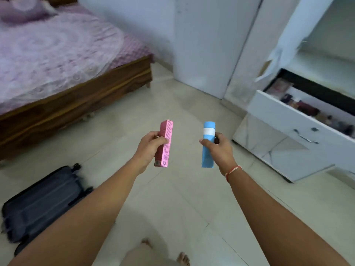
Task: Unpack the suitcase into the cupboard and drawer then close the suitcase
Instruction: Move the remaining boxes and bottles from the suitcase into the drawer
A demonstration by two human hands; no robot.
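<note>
My left hand grips a tall pink carton upright in front of me. A blue tube with a white band stands upright in the grip of my right hand. The dark grey suitcase lies on the floor at the lower left, partly behind my left forearm; whether it is zipped I cannot tell. At the right, the white cupboard's drawer is pulled out, with several small items inside. Above it an open cupboard shelf shows.
A wooden bed with a pink patterned cover fills the upper left. A shut white cupboard door stands at the back centre. Pale floor tiles stretch between bed and cupboard. My bare feet show at the bottom edge.
</note>
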